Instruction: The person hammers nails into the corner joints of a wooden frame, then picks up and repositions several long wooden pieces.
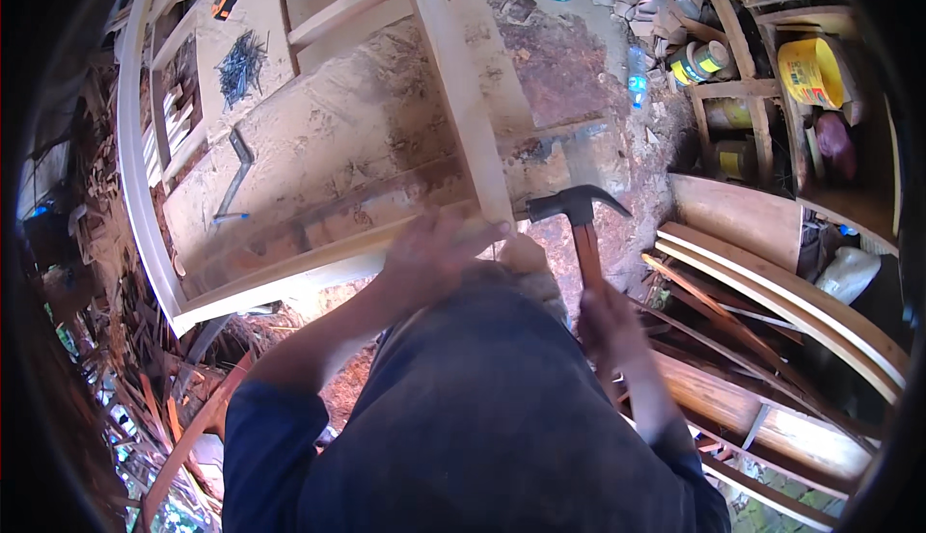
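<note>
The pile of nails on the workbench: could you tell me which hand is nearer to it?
Left. The left hand rests on the frame corner, below and right of the nails. The right hand grips the hammer farther right.

Single head-worn fisheye view, looking steeply down from above.

The camera sits on the person's head, close over their own torso and forearms at the lower edge. It faces down and forward onto a tabletop (318,137) that fills the upper left. Straight edges bow toward the dark, rounded rim. Floor clutter shows at right.
</note>
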A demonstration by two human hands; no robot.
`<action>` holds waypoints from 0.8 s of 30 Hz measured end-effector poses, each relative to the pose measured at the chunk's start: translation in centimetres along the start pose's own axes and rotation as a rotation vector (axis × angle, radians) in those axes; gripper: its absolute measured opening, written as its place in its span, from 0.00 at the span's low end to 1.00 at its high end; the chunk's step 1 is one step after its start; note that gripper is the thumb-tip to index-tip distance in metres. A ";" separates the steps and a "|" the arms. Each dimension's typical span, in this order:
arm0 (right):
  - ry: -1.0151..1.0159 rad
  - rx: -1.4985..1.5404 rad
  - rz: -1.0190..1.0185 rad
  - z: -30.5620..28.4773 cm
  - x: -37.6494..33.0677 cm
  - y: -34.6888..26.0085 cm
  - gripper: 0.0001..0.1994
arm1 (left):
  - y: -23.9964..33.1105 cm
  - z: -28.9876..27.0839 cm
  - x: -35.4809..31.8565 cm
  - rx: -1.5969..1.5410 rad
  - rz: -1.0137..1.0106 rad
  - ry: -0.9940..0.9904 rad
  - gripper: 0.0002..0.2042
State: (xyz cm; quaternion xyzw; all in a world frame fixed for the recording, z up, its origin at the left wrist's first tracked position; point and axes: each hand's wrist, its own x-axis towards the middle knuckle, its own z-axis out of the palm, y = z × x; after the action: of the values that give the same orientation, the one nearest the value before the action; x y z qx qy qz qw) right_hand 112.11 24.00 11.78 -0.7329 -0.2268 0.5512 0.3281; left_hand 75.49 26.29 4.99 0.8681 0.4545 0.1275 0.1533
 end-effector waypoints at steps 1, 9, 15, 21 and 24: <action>-0.071 -0.160 0.160 1.9 0.2 -0.4 0.18 | 0.0 -0.2 0.1 -0.004 0.016 -0.007 0.27; 0.102 0.434 -0.020 -4.3 1.8 -1.0 0.18 | 1.1 -0.9 -0.1 -0.048 -0.061 0.009 0.30; -0.546 -0.062 0.295 5.7 -1.0 4.8 0.17 | 0.8 -1.6 0.2 -0.173 -0.123 -0.126 0.30; -0.131 0.086 0.191 0.4 1.7 1.2 0.17 | 1.2 -2.7 0.2 -0.064 -0.129 -0.144 0.32; -0.058 0.217 0.016 -4.3 4.9 -2.1 0.16 | 0.5 -5.5 0.2 0.017 -0.148 0.028 0.33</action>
State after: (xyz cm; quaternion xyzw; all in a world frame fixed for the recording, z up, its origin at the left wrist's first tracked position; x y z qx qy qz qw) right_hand 117.72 27.82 10.85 -0.6785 -0.1693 0.5959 0.3947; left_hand 73.96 27.00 10.22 0.8315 0.5207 0.1239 0.1488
